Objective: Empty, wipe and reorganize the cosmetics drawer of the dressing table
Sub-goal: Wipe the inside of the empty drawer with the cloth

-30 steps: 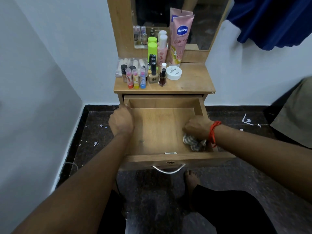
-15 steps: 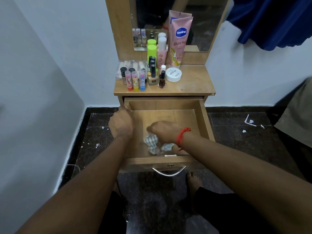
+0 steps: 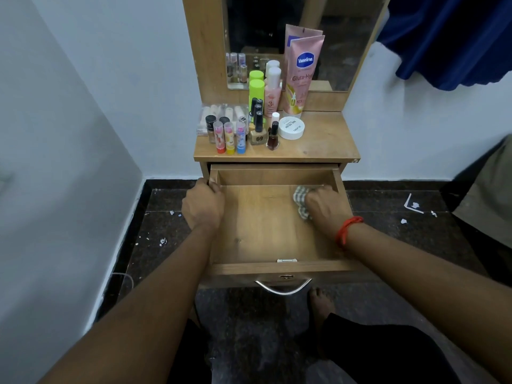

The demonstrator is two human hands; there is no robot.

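Observation:
The wooden drawer [image 3: 266, 268] of the dressing table stands pulled out, with only a cloth inside. My left hand [image 3: 203, 205] grips the drawer's left wall near its back corner. My right hand [image 3: 325, 205] holds a crumpled checked cloth [image 3: 300, 200] and presses it on the drawer floor at the back right. On the table top [image 3: 324, 146] stand the cosmetics: a pink Vaseline tube [image 3: 303, 76], a green bottle [image 3: 256, 91], a white jar [image 3: 291, 128], nail polish bottles [image 3: 273, 137] and several lip balm sticks [image 3: 229, 138].
A mirror [image 3: 346, 37] rises behind the table top. White walls close in on the left and behind. A blue curtain [image 3: 448, 37] hangs at the upper right. The dark floor [image 3: 415, 217] carries paper scraps. My bare foot [image 3: 320, 302] rests below the drawer handle [image 3: 282, 288].
My right hand swept the cloth from the drawer's front right to the front middle, then up to the back right corner. My left hand stayed on the left wall.

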